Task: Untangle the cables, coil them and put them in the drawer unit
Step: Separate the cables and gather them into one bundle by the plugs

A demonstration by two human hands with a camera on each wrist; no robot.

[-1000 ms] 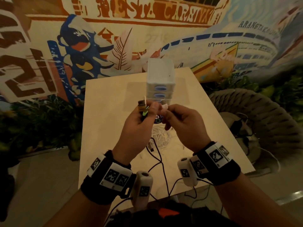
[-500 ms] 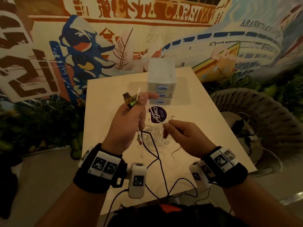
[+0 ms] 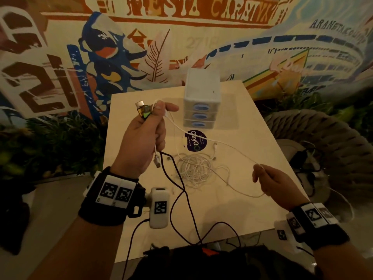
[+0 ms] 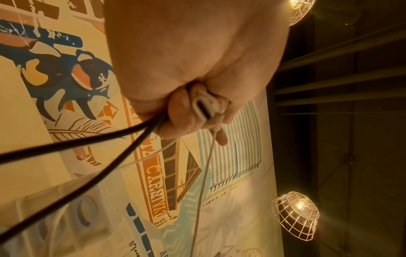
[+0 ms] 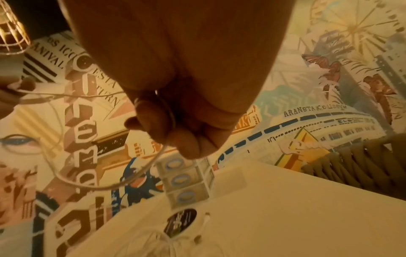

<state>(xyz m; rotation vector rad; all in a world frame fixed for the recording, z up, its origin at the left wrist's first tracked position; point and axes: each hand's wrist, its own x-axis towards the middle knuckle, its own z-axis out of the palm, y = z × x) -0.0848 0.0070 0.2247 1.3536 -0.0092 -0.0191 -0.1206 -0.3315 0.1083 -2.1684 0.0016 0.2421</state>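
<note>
A round dark sticker reading "ClayG" lies on the table at frame centre, just below the drawer unit; the mural at upper right reads "ARANETA". The left hand grips plugs, a black cable and one end of a white cable; the right hand pinches that cable at lower right. The tangled white cables lie between them on the table.

A second ago the two hands were together in front of the drawer unit. Since then the right hand has drawn away to the right and down, pulling a white cable out from the left hand into a long span above the counter.
</note>
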